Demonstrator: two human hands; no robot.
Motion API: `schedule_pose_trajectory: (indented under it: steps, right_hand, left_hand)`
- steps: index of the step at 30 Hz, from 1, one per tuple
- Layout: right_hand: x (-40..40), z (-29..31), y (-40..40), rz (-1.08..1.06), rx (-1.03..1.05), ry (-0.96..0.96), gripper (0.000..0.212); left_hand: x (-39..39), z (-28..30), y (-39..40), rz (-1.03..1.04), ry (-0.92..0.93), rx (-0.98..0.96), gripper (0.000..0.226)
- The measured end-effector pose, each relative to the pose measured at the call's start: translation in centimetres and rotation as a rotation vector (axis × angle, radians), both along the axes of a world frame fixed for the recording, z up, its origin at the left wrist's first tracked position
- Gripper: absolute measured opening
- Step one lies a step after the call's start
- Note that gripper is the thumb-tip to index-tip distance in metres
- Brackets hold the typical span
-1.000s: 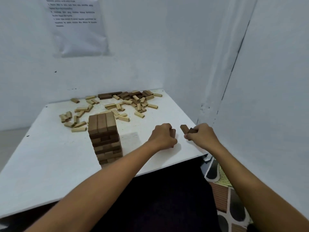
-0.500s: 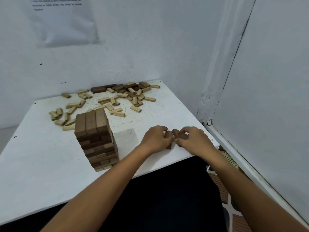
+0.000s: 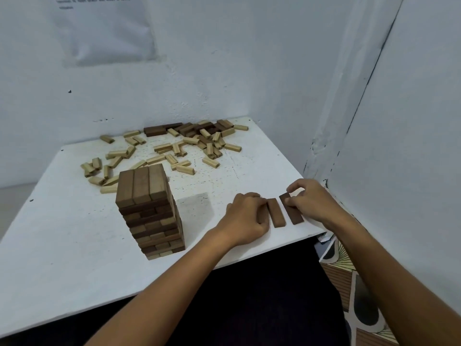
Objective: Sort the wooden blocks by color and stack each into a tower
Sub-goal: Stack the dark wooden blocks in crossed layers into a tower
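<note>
White walls meet in a corner at upper right of the frame, with a paper sheet (image 3: 107,28) taped at upper left. Below them a white table (image 3: 62,258) fills the left and centre. A brown tower (image 3: 149,211) stands left of centre, three blocks across its top. Loose pale blocks (image 3: 159,158) lie scattered behind it, and dark blocks (image 3: 189,128) are heaped at the table's far edge. At right of centre, near the front edge, two dark blocks lie flat, side by side but apart. The left hand (image 3: 245,218), fingers curled, touches the left block (image 3: 275,212). The right hand (image 3: 313,199) pinches the far end of the right block (image 3: 291,211). Patterned floor (image 3: 354,283) shows at lower right.
</note>
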State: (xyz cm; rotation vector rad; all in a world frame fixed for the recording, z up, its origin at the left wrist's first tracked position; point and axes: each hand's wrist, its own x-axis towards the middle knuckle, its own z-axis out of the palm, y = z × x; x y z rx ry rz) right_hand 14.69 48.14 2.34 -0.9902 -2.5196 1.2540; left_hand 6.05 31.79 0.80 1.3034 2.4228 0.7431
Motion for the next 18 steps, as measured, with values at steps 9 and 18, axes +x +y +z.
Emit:
schedule_pose_trajectory:
  steps: [9, 18]
  right_hand:
    - [-0.52, -0.09, -0.01, 0.035, -0.105, 0.004, 0.012]
    - [-0.36, -0.03, 0.55, 0.074, -0.112, 0.009, 0.017]
  left_hand:
    - [-0.12, 0.32, 0.18, 0.007, -0.075, 0.029, 0.055]
    - [-0.81, 0.19, 0.82, -0.016, -0.089, 0.044, 0.07]
